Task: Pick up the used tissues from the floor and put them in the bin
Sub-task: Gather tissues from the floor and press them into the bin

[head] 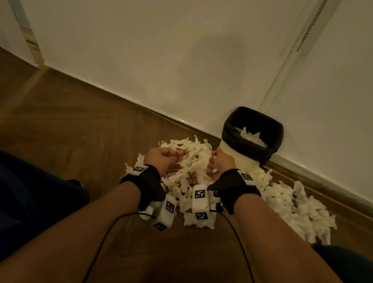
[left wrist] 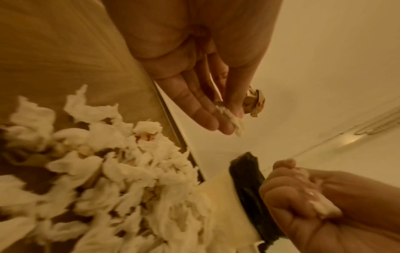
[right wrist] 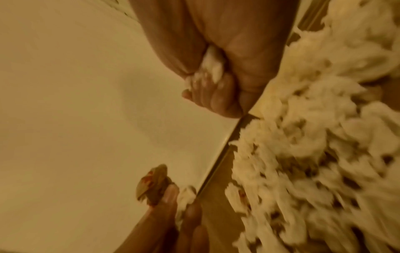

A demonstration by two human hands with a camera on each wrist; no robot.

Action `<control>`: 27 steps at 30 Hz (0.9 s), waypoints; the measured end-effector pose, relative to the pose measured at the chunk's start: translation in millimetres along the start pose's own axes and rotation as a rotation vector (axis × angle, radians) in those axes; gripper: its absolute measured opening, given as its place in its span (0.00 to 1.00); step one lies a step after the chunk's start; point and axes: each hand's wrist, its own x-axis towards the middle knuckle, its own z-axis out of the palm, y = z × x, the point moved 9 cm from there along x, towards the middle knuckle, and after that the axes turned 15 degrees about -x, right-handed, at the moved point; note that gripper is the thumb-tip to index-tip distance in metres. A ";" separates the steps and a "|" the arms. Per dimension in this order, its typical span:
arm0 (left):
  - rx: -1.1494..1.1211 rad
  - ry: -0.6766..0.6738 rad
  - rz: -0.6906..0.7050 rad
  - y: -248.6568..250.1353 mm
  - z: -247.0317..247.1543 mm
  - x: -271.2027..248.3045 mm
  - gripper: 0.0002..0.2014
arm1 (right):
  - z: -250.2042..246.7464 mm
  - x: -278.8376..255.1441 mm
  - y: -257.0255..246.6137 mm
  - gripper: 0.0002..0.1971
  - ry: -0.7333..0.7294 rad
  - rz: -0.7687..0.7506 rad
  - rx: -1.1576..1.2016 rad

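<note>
Hands, two, raised side by side above the tissue heap (head: 200, 177). Left hand (head: 163, 159): fingers nearly straight, fingertips (left wrist: 225, 118) pinching a small crumpled scrap with red marks (left wrist: 255, 104) together with a wisp of tissue. Right hand (head: 221, 165): fist closed round a wad of tissue (right wrist: 207, 68), white showing between the curled fingers. Heap lies directly beneath both hands on the wood floor (head: 66, 127), spreading well out to the right of the right hand. Bin (head: 252, 135), black-lined, stands just beyond the right hand, against the wall (head: 168, 46), some tissue already inside. Step in hand, as judged: carrying both loads to the bin. Advice: lift clear of the near rim before letting go, release over the middle, left-hand pinch last since its load is small and loose. Room: open floor left of the left hand; wall and skirting close off the far side.
</note>
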 end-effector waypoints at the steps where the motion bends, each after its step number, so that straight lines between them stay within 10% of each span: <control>1: -0.007 -0.015 0.009 7.2 11.7 2.7 0.07 | -10.9 -1.1 -11.7 0.14 0.005 -0.009 0.020; 11: 0.211 -0.174 0.115 56.3 144.9 39.4 0.09 | -157.2 -8.3 -120.8 0.14 0.334 -0.443 -0.574; 27: 0.805 -0.142 0.398 38.3 248.3 131.0 0.07 | -203.1 50.6 -116.5 0.14 0.757 -0.499 -0.439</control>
